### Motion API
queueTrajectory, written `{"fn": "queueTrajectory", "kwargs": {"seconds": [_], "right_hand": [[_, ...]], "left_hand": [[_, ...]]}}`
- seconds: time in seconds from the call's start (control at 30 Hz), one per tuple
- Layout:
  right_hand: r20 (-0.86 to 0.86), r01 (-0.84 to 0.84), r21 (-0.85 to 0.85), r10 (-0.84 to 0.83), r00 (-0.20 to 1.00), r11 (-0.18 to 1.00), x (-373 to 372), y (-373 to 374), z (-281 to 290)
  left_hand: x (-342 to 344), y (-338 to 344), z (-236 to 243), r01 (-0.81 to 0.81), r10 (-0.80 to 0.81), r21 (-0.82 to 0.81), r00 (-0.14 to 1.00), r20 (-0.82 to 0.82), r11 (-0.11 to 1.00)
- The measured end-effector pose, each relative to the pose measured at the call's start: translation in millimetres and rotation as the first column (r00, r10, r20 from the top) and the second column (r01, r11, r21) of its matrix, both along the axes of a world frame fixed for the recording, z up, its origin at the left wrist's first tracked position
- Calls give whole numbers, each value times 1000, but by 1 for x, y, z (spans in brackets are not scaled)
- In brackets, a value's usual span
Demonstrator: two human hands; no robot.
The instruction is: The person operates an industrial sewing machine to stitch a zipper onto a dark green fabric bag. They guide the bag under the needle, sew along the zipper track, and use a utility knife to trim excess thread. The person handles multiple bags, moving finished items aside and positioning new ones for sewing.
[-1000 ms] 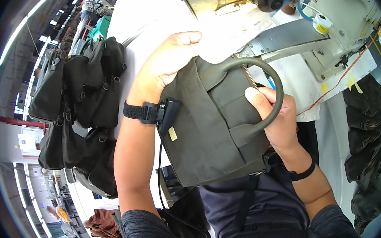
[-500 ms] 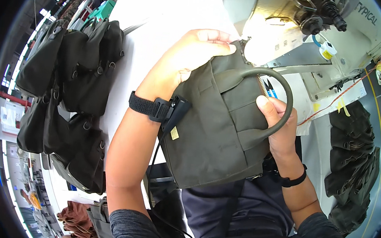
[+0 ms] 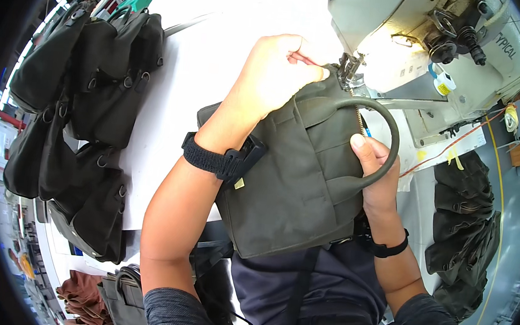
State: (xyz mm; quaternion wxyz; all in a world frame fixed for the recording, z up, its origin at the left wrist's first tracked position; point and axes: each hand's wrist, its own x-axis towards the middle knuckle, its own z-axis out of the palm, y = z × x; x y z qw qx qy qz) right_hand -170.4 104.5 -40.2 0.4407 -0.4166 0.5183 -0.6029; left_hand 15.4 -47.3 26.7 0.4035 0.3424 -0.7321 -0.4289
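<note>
Here, the left hand (image 3: 279,72) pinches the far corner of a dark olive, soft-sided handbag (image 3: 288,189) at a white metal sewing machine (image 3: 372,21); the right hand (image 3: 383,178) grips its zippered edge.

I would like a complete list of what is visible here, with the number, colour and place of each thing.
Handled bag: one, dark olive-grey, at both hands
Zip: one, metal-toothed, along that bag's right edge
Sewing machine: one, whitish, upper right
Small container: one, white and yellow, by the machine
Tabletop: one, white, centre
Grouped bags: several, overlapping, blackish, left
Folded pieces: several, reddish-brown, lower left
Dark pieces: several, blackish, right
Background items: too small to count
Wrist straps: two, black, one per wrist
Left hand: one, bare, at the bag's upper edge
Right hand: one, bare, gripping the bag's right edge
</note>
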Motion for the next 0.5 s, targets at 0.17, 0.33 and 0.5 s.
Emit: {"fn": "queueTrajectory", "kwargs": {"seconds": [0.17, 0.33, 0.5], "right_hand": [[-15, -22, -17, 22, 1000, 1000, -3, -2, -6], [-34, -34, 18, 34, 999, 999, -3, 2, 1], [-169, -58, -105, 40, 985, 993, -1, 5, 11]], "left_hand": [[3, 0, 2, -15, 33, -133, 991, 133, 991], [-10, 1, -3, 79, -73, 47, 992, -104, 996], [-18, -10, 6, 60, -62, 34, 997, 55, 998]]}}
